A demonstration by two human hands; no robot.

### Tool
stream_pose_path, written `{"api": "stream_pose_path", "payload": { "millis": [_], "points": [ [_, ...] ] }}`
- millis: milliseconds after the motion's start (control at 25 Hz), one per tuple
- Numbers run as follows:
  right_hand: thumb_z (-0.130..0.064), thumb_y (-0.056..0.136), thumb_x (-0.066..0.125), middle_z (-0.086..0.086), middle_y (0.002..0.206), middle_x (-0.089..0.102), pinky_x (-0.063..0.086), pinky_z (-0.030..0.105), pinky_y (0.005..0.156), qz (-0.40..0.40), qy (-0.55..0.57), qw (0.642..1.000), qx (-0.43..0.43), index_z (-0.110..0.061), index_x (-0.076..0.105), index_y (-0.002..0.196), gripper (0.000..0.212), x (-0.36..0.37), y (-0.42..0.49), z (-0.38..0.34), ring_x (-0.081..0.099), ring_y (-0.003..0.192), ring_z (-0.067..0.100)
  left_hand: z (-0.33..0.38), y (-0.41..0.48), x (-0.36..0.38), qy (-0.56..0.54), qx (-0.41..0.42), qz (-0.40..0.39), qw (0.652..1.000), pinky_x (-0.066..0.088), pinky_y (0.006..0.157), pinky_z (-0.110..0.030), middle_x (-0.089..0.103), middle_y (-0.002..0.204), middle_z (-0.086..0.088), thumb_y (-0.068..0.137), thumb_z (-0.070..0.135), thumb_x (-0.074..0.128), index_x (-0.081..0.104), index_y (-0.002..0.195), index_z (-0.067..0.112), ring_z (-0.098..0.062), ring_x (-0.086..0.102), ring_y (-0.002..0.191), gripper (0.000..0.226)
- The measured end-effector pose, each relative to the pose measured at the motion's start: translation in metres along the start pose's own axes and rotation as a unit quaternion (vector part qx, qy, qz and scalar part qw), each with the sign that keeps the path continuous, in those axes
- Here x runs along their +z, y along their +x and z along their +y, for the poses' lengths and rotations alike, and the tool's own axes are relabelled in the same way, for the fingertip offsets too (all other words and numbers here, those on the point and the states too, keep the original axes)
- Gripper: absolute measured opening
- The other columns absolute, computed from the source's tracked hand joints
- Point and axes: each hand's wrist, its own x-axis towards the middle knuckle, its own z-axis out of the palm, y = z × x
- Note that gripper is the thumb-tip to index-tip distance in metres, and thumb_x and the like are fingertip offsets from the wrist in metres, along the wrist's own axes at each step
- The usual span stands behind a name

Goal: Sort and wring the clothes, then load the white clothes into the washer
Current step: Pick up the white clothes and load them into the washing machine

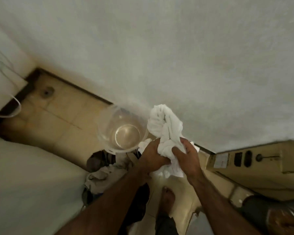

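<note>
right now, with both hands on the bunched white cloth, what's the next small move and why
Probably twist opposite ways: left hand and right hand both grip the bunched white cloth, its upper part loose, beside the clear round bucket holding water.

Dim indoor light, warm yellow-green cast; source out of view. Wall (pixel 176 48) evenly lit, grainy. White cloth (pixel 166 126) brightest patch, folds nearly washed out. Clear bucket (pixel 107 129) carries pale glare ring at base. Floor tiles (pixel 61 116) dull; dark shadow along left skirting and beneath forearms. Left hand (pixel 153 157) and right hand (pixel 187 157) soft-edged, shaded. Motion blur throughout, heaviest at left edge and lower right corner. Wide-angle lens bows wall-floor line and cardboard box (pixel 261 167) at right.
</note>
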Motion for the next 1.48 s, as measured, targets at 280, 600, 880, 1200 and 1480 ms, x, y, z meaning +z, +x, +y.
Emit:
{"api": "stream_pose_path", "payload": {
  "millis": [280, 600, 880, 1200, 1480],
  "points": [
    [-0.051, 0.069, 0.063, 0.006, 0.136, 0.061, 0.044, 0.043, 0.112, -0.014, 0.027, 0.993, -0.117, -0.011, 0.055, 0.139, 0.081, 0.035, -0.091, -0.147, 0.057, 0.126, 0.023, 0.109, -0.112, -0.092, 0.033, 0.104, 0.071, 0.991, 0.047, 0.073, -0.005, 0.062, 0.101, 0.016, 0.072, -0.004, 0.079, 0.058, 0.117, 0.021, -0.006, 0.062, 0.099, 0.055],
    [-0.013, 0.090, 0.068, -0.021, 0.098, 0.061, 0.046, 0.027, 0.093, -0.062, 0.056, 0.967, -0.242, -0.026, 0.060, 0.115, 0.030, 0.086, -0.154, -0.281, 0.060, 0.099, 0.011, 0.177, -0.204, -0.193, 0.060, 0.200, 0.230, 0.951, 0.055, 0.085, -0.023, 0.072, 0.114, 0.003, 0.057, 0.010, 0.083, 0.066, 0.121, 0.018, -0.013, 0.068, 0.101, 0.067],
    [-0.031, 0.084, 0.069, -0.010, 0.118, 0.065, 0.049, 0.030, 0.100, -0.157, 0.038, 0.933, -0.321, -0.021, 0.062, 0.128, 0.046, 0.139, -0.190, -0.368, 0.062, 0.116, 0.017, 0.221, -0.284, -0.256, 0.054, 0.207, 0.361, 0.908, 0.053, 0.078, -0.014, 0.069, 0.111, 0.005, 0.065, 0.003, 0.079, 0.064, 0.120, 0.018, -0.014, 0.065, 0.098, 0.059],
    [-0.045, 0.076, 0.065, -0.007, 0.128, 0.063, 0.051, 0.041, 0.104, -0.277, 0.041, 0.866, -0.413, -0.023, 0.060, 0.135, 0.063, 0.202, -0.249, -0.458, 0.061, 0.116, 0.017, 0.253, -0.387, -0.309, 0.022, 0.214, 0.526, 0.823, 0.057, 0.086, -0.032, 0.071, 0.109, 0.002, 0.066, -0.002, 0.076, 0.066, 0.116, 0.022, -0.017, 0.068, 0.100, 0.057],
    [-0.060, 0.064, 0.061, -0.009, 0.128, 0.064, 0.053, 0.043, 0.103, -0.391, 0.042, 0.813, -0.430, -0.029, 0.058, 0.136, 0.078, 0.270, -0.325, -0.479, 0.062, 0.115, 0.016, 0.226, -0.474, -0.340, 0.024, 0.180, 0.644, 0.743, 0.059, 0.090, -0.037, 0.072, 0.115, -0.002, 0.063, 0.012, 0.080, 0.065, 0.124, 0.017, -0.020, 0.068, 0.103, 0.062]
  ]
}}
